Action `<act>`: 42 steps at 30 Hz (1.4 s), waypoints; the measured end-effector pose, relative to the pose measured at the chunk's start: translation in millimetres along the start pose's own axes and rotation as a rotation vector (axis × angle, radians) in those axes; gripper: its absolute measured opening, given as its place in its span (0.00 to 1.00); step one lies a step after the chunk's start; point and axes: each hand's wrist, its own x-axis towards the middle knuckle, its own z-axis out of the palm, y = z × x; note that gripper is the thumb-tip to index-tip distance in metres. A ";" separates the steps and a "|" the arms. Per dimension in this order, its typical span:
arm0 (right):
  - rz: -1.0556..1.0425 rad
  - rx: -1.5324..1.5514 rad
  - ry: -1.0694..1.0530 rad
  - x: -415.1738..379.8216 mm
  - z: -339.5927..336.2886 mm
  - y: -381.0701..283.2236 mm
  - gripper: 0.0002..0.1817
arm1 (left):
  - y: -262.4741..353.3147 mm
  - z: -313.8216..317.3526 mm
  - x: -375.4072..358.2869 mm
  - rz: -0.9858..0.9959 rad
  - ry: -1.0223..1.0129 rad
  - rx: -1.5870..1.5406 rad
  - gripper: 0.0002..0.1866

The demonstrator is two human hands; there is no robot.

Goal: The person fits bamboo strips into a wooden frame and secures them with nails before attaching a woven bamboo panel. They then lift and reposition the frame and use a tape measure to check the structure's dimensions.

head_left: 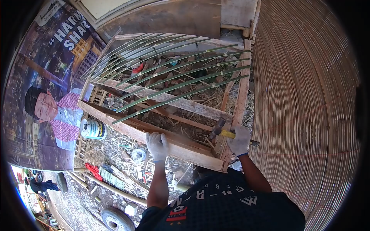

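Note:
My right hand (pixel 239 141), in a white work glove, is wrapped round the yellow and black handle of a hammer (pixel 226 133). The hammer's dark head points left over the right end of a wooden frame (pixel 241 98). My left hand (pixel 157 146), also gloved, has its fingers curled over the top edge of the frame's near beam (pixel 185 151). Whether anything small sits under those fingers is hidden. Across the frame lie several thin green bamboo strips (pixel 181 92), spaced apart and running diagonally.
A wall of thin bamboo slats (pixel 304 100) rises at the right. A printed banner (pixel 42 73) hangs at the left, with a white paint can (pixel 93 129) near it. Rubble and scraps cover the ground. A tire (pixel 116 219) lies below, and another person (pixel 44 186) is far left.

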 end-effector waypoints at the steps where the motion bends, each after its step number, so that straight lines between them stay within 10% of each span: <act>1: 0.002 0.005 0.000 -0.1 0.6 0.7 0.23 | -0.5 0.6 -0.3 0.001 0.003 -0.005 0.15; 42: 0.009 -0.007 0.009 0.2 1.4 0.7 0.22 | -2.6 2.4 -0.8 0.014 0.003 0.003 0.14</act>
